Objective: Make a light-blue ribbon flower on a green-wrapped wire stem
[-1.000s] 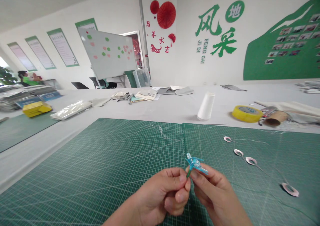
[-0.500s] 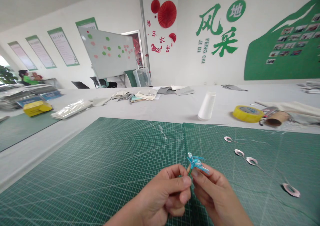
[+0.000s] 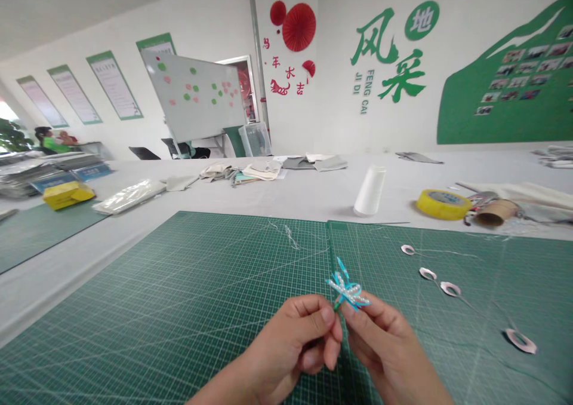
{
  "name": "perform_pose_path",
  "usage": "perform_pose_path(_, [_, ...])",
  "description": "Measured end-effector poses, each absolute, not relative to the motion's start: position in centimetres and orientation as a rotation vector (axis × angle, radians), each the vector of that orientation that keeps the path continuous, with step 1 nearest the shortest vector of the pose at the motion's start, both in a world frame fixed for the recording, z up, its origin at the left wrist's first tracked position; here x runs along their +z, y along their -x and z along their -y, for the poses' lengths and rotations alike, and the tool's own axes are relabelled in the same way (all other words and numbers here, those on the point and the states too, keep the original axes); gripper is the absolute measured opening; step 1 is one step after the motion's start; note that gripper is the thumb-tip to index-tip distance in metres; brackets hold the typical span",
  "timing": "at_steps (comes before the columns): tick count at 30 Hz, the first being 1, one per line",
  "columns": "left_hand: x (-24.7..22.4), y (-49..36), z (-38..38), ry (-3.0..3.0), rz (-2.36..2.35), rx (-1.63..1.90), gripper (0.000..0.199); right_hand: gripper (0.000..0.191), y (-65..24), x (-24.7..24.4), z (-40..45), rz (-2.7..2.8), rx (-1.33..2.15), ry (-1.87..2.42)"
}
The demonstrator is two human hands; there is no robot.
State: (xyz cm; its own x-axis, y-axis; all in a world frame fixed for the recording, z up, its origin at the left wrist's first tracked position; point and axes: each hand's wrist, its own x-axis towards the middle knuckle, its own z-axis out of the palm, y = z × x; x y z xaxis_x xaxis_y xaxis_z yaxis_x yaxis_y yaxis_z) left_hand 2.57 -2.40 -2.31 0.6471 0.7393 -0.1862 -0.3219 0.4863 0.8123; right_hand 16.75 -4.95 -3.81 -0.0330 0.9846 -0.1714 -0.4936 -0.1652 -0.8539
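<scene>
A small blue flower with pearl-like white beads along its petals (image 3: pixel 348 288) is held up in front of me, above the green cutting mats (image 3: pixel 242 261). Its short green stem is pinched between the thumb and forefinger of my left hand (image 3: pixel 298 333). My right hand (image 3: pixel 387 342) is closed at the flower's base from the other side, thumb and fingers just beneath the petals. What its fingertips grip is partly hidden. On the mat to the right lie several pale pink oval rings with thin wire or thread tails (image 3: pixel 450 289).
Behind the mats stands a white thread cone (image 3: pixel 370 191). Further right are a yellow tape roll (image 3: pixel 444 205) and a cardboard tube (image 3: pixel 495 212). Fabric scraps (image 3: pixel 262 170), a plastic-wrapped packet (image 3: pixel 129 196) and a yellow box (image 3: pixel 68 195) lie at left. Loose thread (image 3: pixel 290 238) rests on the mat.
The flower has turned between my fingers, so its beaded petals now face me and one blue petal points up. My left fingers have shifted slightly on the stem.
</scene>
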Motion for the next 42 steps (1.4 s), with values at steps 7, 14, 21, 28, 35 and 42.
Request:
perform_pose_path(7, [-2.29,-2.09,2.32,-0.676,-0.483,0.541,0.023,0.024,-16.96,-4.14,4.7,0.729,1.53,0.939])
perform_pose_path(14, [-2.46,-2.16,2.16,-0.644,-0.447,0.606,0.019,0.023,-16.88,-3.92,4.99,0.736,1.549,0.936])
perform_pose_path(21, [-2.67,-2.46,2.05,-0.679,-0.488,0.655,0.023,0.023,-17.09,-4.07,5.06,0.742,1.535,0.938])
perform_pose_path(28, [-2.53,-2.36,1.96,-0.689,-0.537,0.628,0.025,0.021,-17.25,-4.42,4.96,0.749,1.541,0.925])
perform_pose_path(35, [-2.23,-1.81,1.98,-0.619,-0.434,0.491,0.019,0.022,-17.08,-4.04,4.86,0.757,1.558,0.934])
perform_pose_path(42, [-2.06,-1.65,2.0,-0.591,-0.372,0.449,0.018,0.03,-17.18,-4.08,4.89,0.746,1.596,0.931])
